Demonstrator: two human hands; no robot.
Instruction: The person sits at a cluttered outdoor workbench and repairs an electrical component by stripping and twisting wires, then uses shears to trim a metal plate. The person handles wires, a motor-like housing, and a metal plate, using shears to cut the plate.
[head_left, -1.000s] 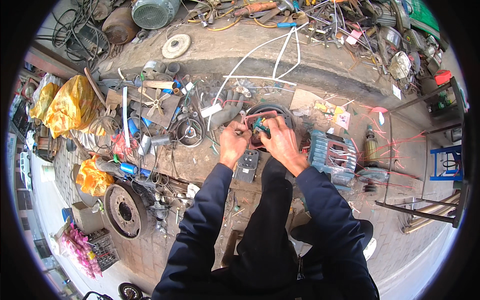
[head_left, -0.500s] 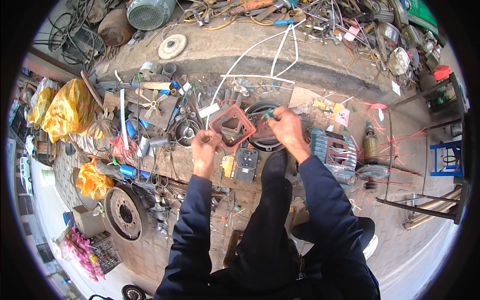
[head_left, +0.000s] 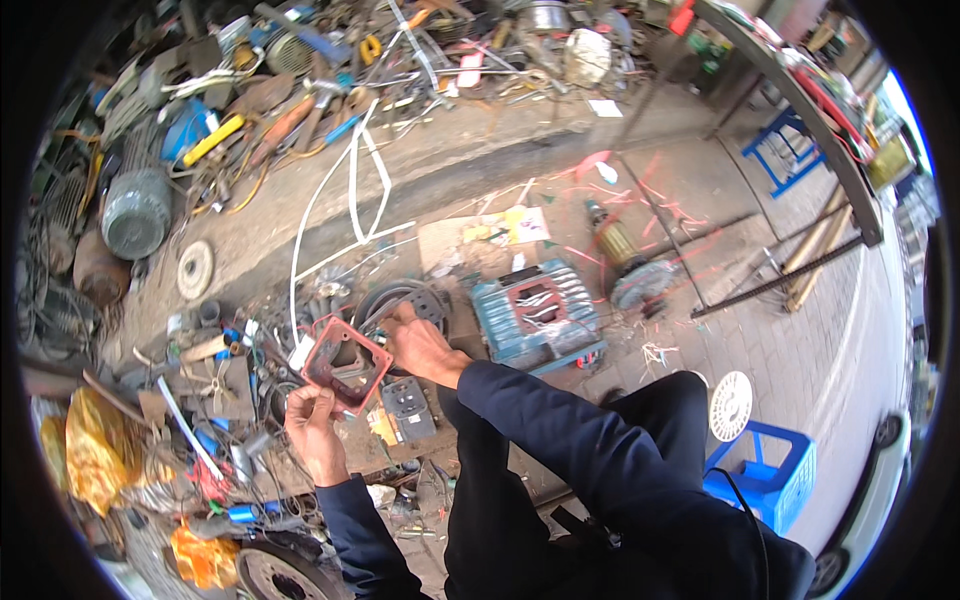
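My left hand pinches the lower left corner of a red, square, open-centred metal box frame, holding it tilted above the ground. Just right of the frame, my right hand has its fingers curled close to the frame's edge; whatever is between them is hidden. Behind that hand lies a dark round metal part. Below the frame sits a dark grey case with round recesses, beside a yellow piece of card. To the right stands a blue-green finned motor housing with pale wires in its opening.
A yellowish wound rotor lies beyond the motor, among scattered red wires. White strips rest against the concrete ledge, which carries heaped tools and scrap. A blue plastic stool stands right of my legs. Orange bags lie left.
The view has swung to the right, bringing the blue stool in. My right hand has come in beside the red frame; the teal item at its fingers no longer shows. My left hand keeps the frame.
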